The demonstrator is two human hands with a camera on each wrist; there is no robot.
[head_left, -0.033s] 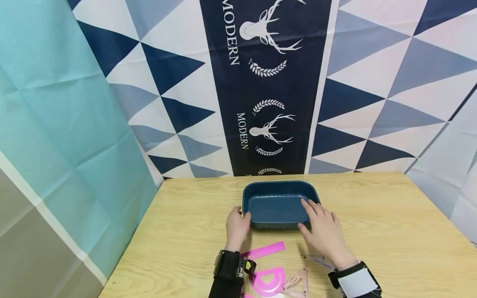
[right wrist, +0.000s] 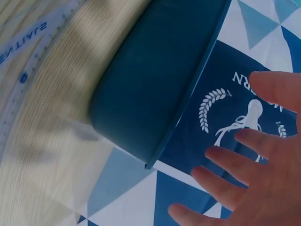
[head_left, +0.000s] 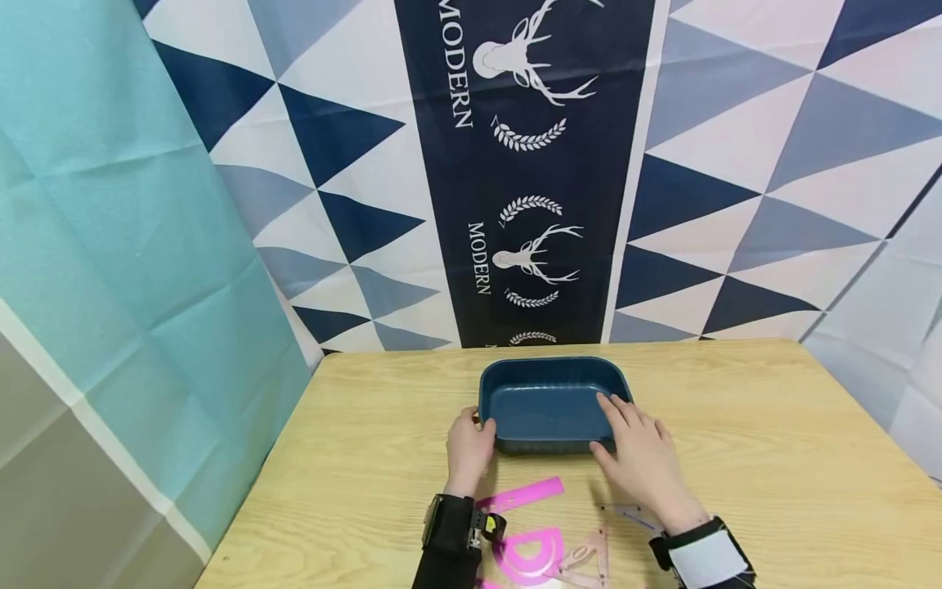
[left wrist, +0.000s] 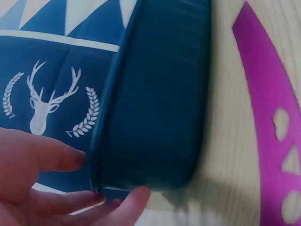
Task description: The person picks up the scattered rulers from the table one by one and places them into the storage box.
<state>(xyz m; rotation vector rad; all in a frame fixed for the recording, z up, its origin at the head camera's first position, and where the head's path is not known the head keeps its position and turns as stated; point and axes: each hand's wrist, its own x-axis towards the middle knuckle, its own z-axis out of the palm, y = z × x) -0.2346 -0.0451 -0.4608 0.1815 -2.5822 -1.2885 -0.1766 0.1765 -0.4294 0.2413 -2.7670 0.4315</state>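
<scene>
Touching near-L corner of dk blue tray w/ L hand, bending fingers loosely, leaving grip unclear; spreading fingers of R hand wide over tray's R end, holding nothing; showing tray near mid of far side of desk, w/ pink ruler, pink protractor & clear set square nearer

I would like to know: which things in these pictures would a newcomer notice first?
Probably the dark banner with white deer heads, hanging behind the table. Next comes the dark blue tray on the table, with the left hand and right hand at its two ends. The bright pink ruler and pink protractor also stand out, lying on the near side of the tray.
</scene>
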